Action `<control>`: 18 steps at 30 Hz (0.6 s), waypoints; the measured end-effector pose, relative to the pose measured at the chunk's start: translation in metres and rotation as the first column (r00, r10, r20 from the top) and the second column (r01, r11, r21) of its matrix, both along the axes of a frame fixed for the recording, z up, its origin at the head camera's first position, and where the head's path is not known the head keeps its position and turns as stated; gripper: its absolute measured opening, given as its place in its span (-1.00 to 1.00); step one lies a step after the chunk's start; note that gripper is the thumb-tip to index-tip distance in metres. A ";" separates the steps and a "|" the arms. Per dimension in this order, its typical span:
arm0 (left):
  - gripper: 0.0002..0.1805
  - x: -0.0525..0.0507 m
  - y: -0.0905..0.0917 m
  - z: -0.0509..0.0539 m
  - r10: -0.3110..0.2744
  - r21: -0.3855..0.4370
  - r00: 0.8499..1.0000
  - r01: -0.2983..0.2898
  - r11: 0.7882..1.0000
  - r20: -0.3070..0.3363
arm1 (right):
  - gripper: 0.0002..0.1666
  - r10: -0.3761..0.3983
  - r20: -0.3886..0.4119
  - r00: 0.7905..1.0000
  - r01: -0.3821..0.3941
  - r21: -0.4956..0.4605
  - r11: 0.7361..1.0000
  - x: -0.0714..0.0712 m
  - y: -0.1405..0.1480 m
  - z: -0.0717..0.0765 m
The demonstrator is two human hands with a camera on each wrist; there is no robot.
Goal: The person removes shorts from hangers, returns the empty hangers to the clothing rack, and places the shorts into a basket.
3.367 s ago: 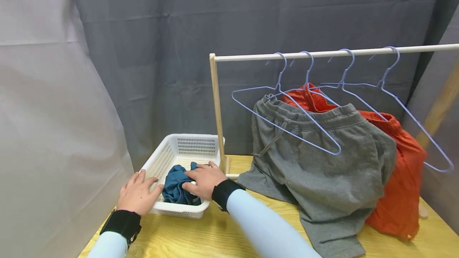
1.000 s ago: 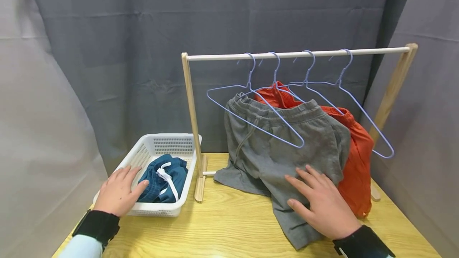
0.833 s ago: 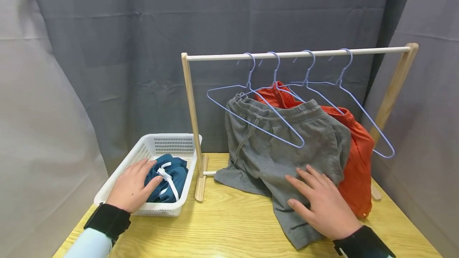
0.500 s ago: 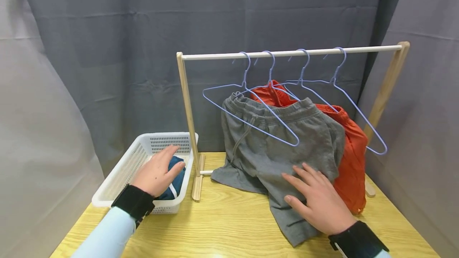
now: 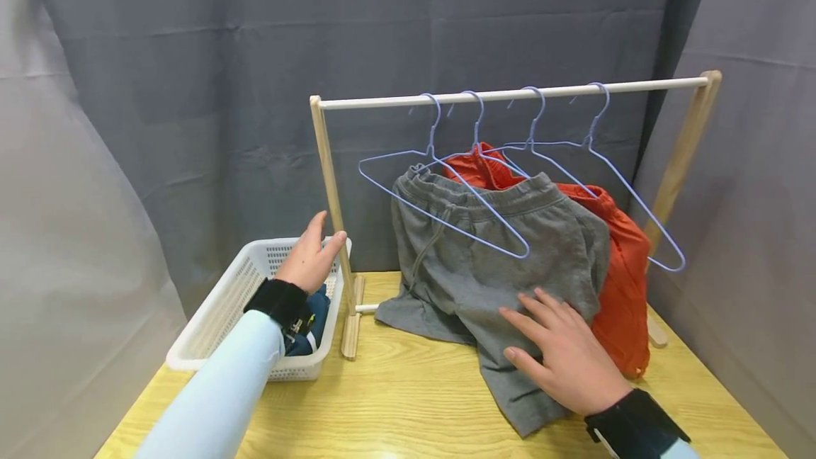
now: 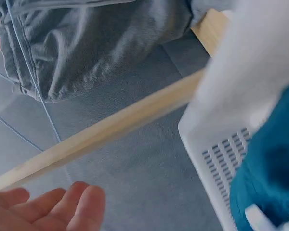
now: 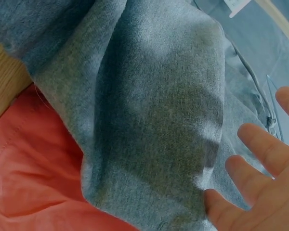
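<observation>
My left hand [image 5: 309, 257] is raised over the far side of the white basket [image 5: 210, 324], fingers extended, close to the rack's left post [image 5: 328, 168]. It holds nothing. A teal garment with a white drawstring [image 6: 265, 163] lies in the basket, partly hidden in the head view by my left wrist. My right hand [image 5: 564, 353] is spread in front of the lower part of the grey drawstring shorts [image 5: 484, 268]. Whether its fingertips touch the cloth I cannot tell. Behind the grey shorts hangs a red garment [image 5: 627, 296].
Several lavender wire hangers hang from the white rail [image 5: 510, 95] of the wooden rack. The leftmost hanger [image 5: 431, 134] overlaps the front of the grey shorts. Wooden table [image 5: 395, 402] lies below, with grey curtains [image 5: 255, 126] behind and at both sides.
My right hand has moved from the teal garment in the basket to the front of the grey shorts. My left hand has risen rightward across the basket towards the rack post.
</observation>
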State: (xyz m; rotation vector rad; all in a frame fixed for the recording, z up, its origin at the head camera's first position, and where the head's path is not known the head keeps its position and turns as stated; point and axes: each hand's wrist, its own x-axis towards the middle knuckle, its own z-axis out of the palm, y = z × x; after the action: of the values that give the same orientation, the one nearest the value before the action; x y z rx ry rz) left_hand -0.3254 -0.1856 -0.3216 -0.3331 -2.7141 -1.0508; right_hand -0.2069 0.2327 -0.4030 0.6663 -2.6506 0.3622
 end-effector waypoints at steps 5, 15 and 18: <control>-0.21 -0.027 0.009 -0.003 0.031 0.182 0.999 -0.022 0.983 -0.043 | -0.33 0.004 -0.011 1.000 -0.004 0.003 1.000 0.000 -0.001 0.000; -0.37 -0.056 0.028 -0.016 0.126 0.387 0.991 -0.095 0.917 -0.055 | -0.31 -0.008 -0.003 1.000 0.008 0.003 1.000 -0.001 0.002 -0.003; -0.38 -0.060 0.034 -0.021 0.118 0.439 0.991 -0.083 0.895 -0.055 | -0.31 -0.009 -0.003 1.000 0.009 0.002 1.000 -0.001 0.002 -0.003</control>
State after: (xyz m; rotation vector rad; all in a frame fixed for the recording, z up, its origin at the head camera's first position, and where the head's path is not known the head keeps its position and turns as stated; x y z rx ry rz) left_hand -0.3854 -0.1519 -0.3427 -0.1494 -2.3067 -1.5308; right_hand -0.2079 0.2351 -0.4062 0.6547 -2.6503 0.3558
